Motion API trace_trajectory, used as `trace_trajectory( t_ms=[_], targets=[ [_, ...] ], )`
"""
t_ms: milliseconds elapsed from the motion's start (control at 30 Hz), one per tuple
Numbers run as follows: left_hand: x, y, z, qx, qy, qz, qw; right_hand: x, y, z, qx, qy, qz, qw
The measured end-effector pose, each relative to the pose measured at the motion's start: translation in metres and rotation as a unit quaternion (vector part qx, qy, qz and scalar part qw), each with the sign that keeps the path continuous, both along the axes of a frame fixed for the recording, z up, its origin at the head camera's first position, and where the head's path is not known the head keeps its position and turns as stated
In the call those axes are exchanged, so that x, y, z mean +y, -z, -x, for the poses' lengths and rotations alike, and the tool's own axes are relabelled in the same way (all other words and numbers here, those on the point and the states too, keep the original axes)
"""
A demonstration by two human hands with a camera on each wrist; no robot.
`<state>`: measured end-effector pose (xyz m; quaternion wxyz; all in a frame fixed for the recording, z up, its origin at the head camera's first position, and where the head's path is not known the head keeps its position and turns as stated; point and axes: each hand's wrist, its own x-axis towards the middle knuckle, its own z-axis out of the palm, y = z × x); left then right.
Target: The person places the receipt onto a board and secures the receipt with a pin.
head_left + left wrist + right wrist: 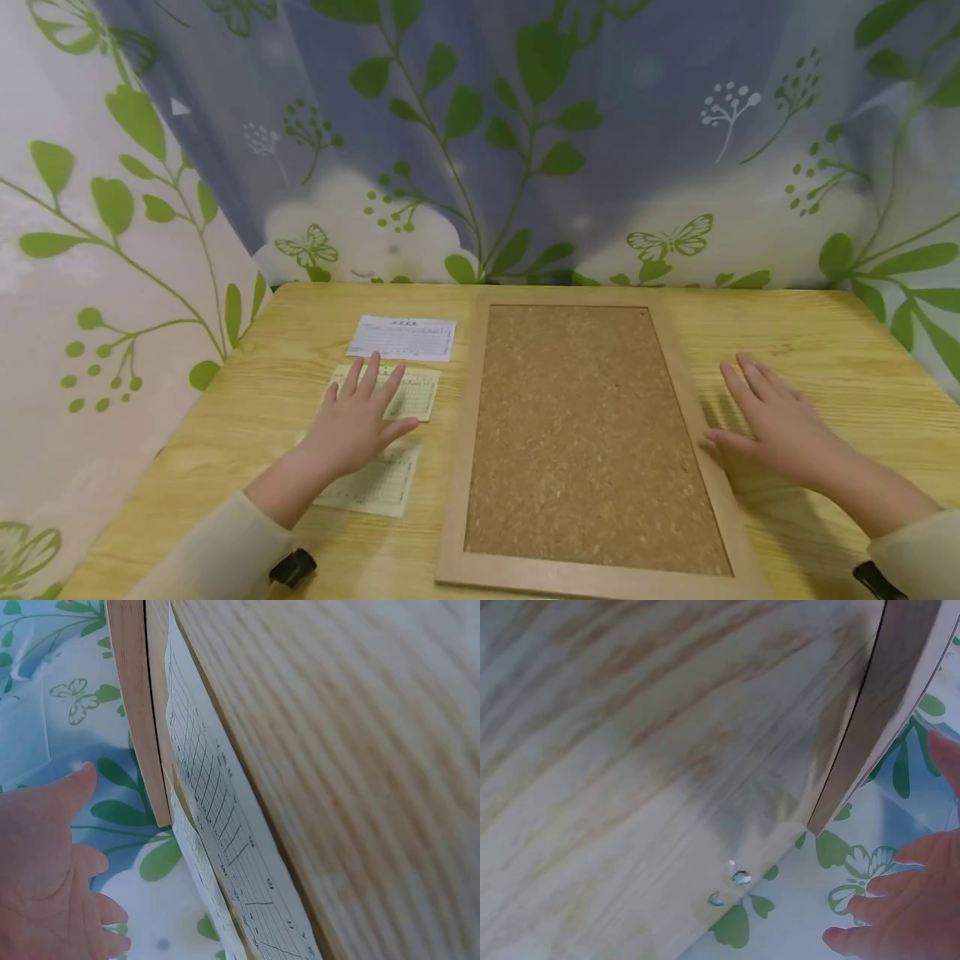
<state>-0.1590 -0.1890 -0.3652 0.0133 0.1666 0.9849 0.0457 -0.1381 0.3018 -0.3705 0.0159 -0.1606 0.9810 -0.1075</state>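
Observation:
A cork board (592, 433) in a pale wooden frame lies flat on the table. Left of it are three printed paper slips in a column: a white slip (403, 337) at the back, a yellowish slip (416, 393) in the middle and another yellowish slip (375, 482) nearest. My left hand (356, 425) hovers over the two nearer slips with its fingers spread, partly covering them. My right hand (783, 429) is held above the table beside the board's right edge, fingers extended and nothing in them. Its thumb overlaps the frame; whether they touch I cannot tell.
Small clear shiny pieces (741, 877) lie on the table's far right part; their kind is too small to tell. Leaf-printed curtains (525, 150) hang behind the wood-grain table (862, 350) and at its sides.

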Motion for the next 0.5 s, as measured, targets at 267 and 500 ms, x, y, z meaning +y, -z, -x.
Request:
trace_trajectory(
  t_ms=[267,500],
  targets=[
    [-0.005,-0.003,-0.004,-0.004,0.001,-0.01,0.9999,-0.017,-0.004,-0.001,0.002,-0.011,0.006,0.9999],
    [-0.009,-0.005,-0.006,0.003,0.0,-0.012,0.9999,-0.03,-0.006,-0.001,0.027,-0.045,0.011,0.9986]
  ],
)
